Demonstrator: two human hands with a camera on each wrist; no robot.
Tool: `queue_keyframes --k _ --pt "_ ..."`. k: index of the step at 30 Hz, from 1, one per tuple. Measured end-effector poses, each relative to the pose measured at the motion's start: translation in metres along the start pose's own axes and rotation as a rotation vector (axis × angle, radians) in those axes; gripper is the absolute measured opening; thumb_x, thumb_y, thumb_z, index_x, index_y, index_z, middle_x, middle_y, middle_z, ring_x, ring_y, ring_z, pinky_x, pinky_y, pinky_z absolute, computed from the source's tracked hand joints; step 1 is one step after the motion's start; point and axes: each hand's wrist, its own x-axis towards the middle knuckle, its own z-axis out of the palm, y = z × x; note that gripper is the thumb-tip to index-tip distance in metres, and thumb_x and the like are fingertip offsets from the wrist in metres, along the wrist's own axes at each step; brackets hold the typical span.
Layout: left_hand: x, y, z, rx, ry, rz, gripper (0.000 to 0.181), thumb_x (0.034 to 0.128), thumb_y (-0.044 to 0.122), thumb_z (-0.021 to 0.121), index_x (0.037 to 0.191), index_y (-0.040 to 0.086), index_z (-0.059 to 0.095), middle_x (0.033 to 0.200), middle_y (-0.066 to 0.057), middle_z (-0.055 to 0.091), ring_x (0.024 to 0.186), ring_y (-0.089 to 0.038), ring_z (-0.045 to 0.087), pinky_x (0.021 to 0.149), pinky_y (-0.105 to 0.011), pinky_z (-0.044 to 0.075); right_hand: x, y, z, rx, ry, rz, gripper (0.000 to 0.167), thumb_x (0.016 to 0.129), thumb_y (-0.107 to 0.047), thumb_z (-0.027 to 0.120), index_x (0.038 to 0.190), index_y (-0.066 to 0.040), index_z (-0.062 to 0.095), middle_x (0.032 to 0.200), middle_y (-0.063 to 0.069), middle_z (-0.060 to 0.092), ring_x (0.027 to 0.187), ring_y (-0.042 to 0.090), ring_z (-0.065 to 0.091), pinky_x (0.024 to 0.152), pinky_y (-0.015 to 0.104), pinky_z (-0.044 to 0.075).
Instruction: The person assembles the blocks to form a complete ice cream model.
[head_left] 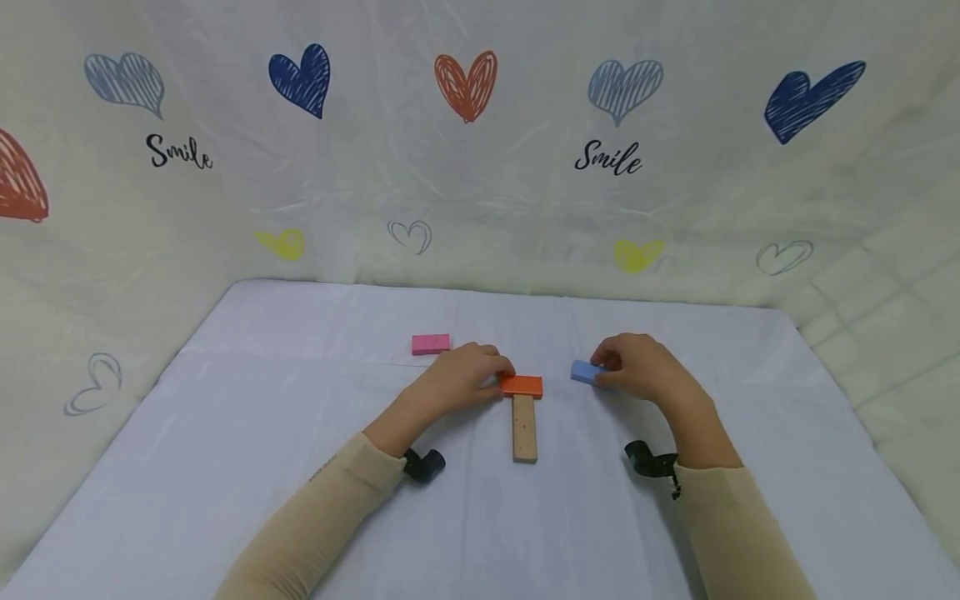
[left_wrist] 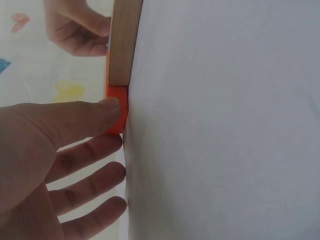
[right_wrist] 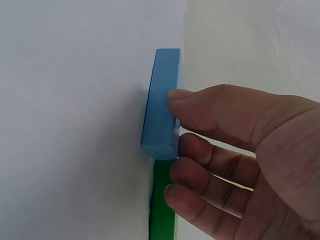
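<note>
A pale backdrop [head_left: 525,179], printed with hearts and the word "Smile", rises behind a white-covered bench [head_left: 566,533]. Two beige sleeves [head_left: 330,508] reach in from below, a black wrist camera [head_left: 425,466] at each cuff. The person's left hand [head_left: 461,373] and right hand [head_left: 639,364] work near the bench's far side. Between them a plain wooden block [head_left: 524,428] points lengthwise away from the person, its far end meeting an orange block [head_left: 521,387] laid crosswise, so the pair forms a T. A pink block [head_left: 431,344] lies just beyond the left hand.

The left hand pinches the orange block's left end between thumb and forefinger, its remaining fingers [left_wrist: 95,187] spread loosely. The right hand grasps a blue block [head_left: 583,372] by its right end, apart from the orange one; whether it rests on the bench is unclear.

Only the right wrist view shows a green block [right_wrist: 162,205], just past the blue one's end and partly behind the fingertips. The left wrist view shows the thumb against the orange block's near side.
</note>
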Motion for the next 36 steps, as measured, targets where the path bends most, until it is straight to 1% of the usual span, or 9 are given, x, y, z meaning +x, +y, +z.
queue_keyframes --k 8,13,24,33,36 --pt "0.000 0.001 -0.001 -0.003 -0.003 -0.011 0.028 0.0922 0.020 0.072 0.120 0.019 0.072 0.111 0.005 0.069 0.100 -0.012 0.063 0.087 -0.027 0.053 0.004 -0.008 0.008 -0.015 0.038 -0.033 0.024 0.086 -0.015 0.075 0.107 -0.004 0.072 0.099 0.009 0.069 0.090 0.023 0.061 0.084 0.046 0.051" --pt "0.000 0.001 -0.001 0.002 -0.004 -0.012 0.028 0.0926 0.021 0.071 0.121 0.020 0.071 0.111 0.005 0.069 0.100 -0.012 0.062 0.088 -0.027 0.053 0.007 -0.011 0.014 -0.022 0.054 -0.044 0.023 0.087 -0.014 0.074 0.107 -0.004 0.072 0.100 0.009 0.069 0.091 0.024 0.061 0.086 0.046 0.052" --pt "0.001 0.000 0.000 -0.003 -0.016 -0.023 0.030 0.0926 0.022 0.072 0.122 0.020 0.071 0.112 0.004 0.068 0.102 -0.012 0.062 0.088 -0.027 0.053 0.010 -0.024 0.024 -0.060 0.074 -0.084 0.024 0.088 -0.016 0.074 0.109 -0.005 0.073 0.104 0.009 0.070 0.096 0.025 0.064 0.089 0.047 0.053" --pt "0.001 -0.001 0.000 -0.008 -0.012 -0.015 0.029 0.0932 0.023 0.071 0.122 0.019 0.071 0.112 0.004 0.068 0.102 -0.012 0.062 0.089 -0.027 0.053 0.011 -0.030 0.026 -0.073 0.074 -0.097 0.026 0.090 -0.016 0.073 0.113 -0.004 0.072 0.104 0.010 0.070 0.097 0.026 0.065 0.089 0.047 0.053" --pt "0.001 0.000 0.000 -0.005 -0.015 -0.017 0.029 0.0932 0.023 0.071 0.122 0.020 0.071 0.113 0.004 0.068 0.102 -0.012 0.062 0.090 -0.027 0.053 0.011 -0.031 0.025 -0.072 0.065 -0.096 0.026 0.089 -0.013 0.072 0.113 -0.003 0.072 0.105 0.011 0.071 0.096 0.025 0.065 0.089 0.048 0.053"
